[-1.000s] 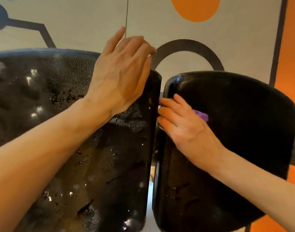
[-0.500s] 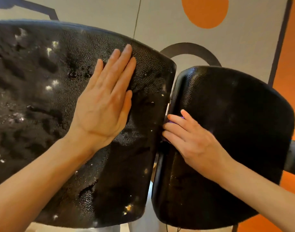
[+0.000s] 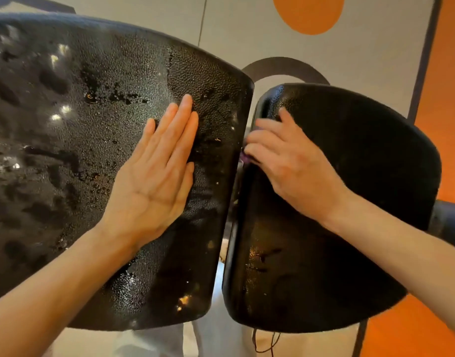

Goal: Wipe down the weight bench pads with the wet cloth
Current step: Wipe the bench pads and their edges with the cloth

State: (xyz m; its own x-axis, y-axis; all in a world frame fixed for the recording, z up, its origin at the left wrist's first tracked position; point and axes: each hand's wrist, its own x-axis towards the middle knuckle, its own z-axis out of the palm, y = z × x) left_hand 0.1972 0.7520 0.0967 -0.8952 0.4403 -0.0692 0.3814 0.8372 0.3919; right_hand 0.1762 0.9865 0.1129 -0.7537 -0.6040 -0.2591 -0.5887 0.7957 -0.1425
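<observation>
Against the grey wall with its orange disc (image 3: 308, 12) stood the two pads I was cleaning. From my head camera, the only view, the large black pebbled-vinyl bench pad (image 3: 74, 155) filled the left side, beaded and streaked with water across most of its face. My left hand (image 3: 154, 176) lay flat on it, fingers straight and together, gripping nothing, bracing the pad. Just beside it, across a narrow gap, sat the smaller black rounded vinyl pad (image 3: 355, 202), with wet patches low on its face and most of the rest looking drier.

My right hand (image 3: 288, 161) was at the inner edge of that smaller pad, fingers (image 3: 262, 136) curled down and blurred with motion. Only a sliver of the purple wet cloth (image 3: 246, 157) showed beneath them, at the gap between the pads, so I could say the fingers were closed over it but not how much cloth was bunched under my palm.

I judged the step in hand to be wiping the inner edge of the smaller pad, with the big pad apparently done. The next move, as I read it, called for drawing the cloth out of the gap and across the drier face of the smaller pad, pressing evenly, while my left hand kept the bench from shifting.
</observation>
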